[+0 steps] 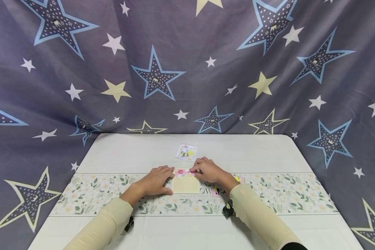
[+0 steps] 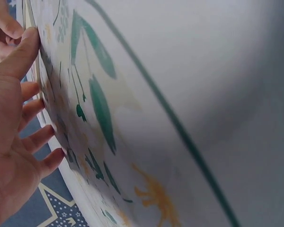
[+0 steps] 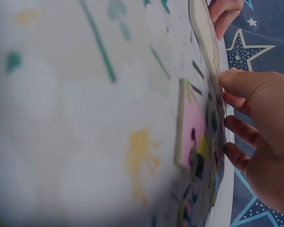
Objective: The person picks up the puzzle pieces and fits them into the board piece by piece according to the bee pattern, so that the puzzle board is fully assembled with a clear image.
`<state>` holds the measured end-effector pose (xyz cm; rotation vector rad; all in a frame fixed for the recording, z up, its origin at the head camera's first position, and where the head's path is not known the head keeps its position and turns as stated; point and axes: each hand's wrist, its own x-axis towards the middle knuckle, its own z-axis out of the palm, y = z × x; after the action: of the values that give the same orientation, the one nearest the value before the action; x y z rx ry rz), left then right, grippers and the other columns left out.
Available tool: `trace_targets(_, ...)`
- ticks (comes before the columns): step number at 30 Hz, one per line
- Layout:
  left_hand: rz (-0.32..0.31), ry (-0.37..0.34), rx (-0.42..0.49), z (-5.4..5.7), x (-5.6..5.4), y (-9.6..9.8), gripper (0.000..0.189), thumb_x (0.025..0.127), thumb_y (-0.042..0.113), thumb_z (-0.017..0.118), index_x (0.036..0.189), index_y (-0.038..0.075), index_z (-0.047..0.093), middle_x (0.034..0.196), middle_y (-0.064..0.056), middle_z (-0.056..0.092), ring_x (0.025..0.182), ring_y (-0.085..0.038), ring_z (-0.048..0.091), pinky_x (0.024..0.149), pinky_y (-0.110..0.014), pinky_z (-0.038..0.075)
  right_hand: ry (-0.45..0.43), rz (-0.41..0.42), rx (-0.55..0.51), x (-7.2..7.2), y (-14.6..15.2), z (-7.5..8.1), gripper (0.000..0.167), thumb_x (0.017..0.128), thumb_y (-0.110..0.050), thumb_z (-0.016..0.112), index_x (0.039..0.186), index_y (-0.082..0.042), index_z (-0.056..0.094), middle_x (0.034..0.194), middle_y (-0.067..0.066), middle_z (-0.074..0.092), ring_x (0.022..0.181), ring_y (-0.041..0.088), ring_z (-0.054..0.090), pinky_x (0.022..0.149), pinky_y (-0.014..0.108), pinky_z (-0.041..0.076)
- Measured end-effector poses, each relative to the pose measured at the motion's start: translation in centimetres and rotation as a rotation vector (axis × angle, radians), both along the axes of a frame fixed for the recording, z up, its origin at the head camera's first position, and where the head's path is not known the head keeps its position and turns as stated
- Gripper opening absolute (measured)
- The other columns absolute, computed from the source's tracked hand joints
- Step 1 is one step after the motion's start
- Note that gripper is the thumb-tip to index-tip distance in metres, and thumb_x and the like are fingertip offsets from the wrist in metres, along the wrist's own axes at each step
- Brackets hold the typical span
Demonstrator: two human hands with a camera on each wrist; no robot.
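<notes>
- One pale yellow, flat rectangular board (image 1: 185,185) lies on the white counter (image 1: 118,152), over its printed floral band (image 1: 97,194); its face is mostly plain, with a pink printed strip (image 1: 182,173) bearing a round red mark along the far edge.
- One left hand (image 1: 157,180), at the board's left side, has its fingers extended and loosely bent, touching the edge.
- One right hand (image 1: 207,171) has thumb and fingertips at the board's far right corner; whether they pinch a piece or only press there, I cannot tell.
- At least two loose pink pieces (image 1: 216,192) with yellow and black print lie right of the board, partly behind the arm.
- One white square card (image 1: 186,152) with a bee picture lies beyond the board.
- Two beige sleeves (image 1: 101,222) reach in from the board's near side.
</notes>
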<state>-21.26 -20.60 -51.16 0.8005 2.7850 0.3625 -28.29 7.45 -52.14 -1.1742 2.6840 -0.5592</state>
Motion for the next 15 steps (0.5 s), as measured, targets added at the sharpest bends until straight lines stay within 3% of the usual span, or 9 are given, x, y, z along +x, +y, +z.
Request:
trace_targets(6,0.004,-0.010,-0.004,-0.1,0.0,-0.1,0.073,0.088,0.058,0.073,0.142,0.012,0.057,0.163,-0.010,0.040,0.152,-0.039,0.033,0.122,-0.061,0.029,0.038,0.020,0.002,0.1,0.2,0.2,0.027,0.099,-0.022,0.068,0.124,-0.020,0.075,0.119,-0.002,0.068,0.119,0.024,0.057,0.102,0.048,0.047)
trace_targets(15,-0.011,0.000,0.018,-0.1,-0.1,-0.1,0.072,0.087,0.057,0.073,0.141,0.012,0.057,0.162,-0.011,0.040,0.152,-0.039,0.033,0.122,-0.061,0.029,0.009,-0.052,-0.028,0.2,2.2,0.8,0.033,0.097,-0.023,0.070,0.129,-0.018,0.072,0.120,0.001,0.070,0.119,0.022,0.058,0.108,0.045,0.046)
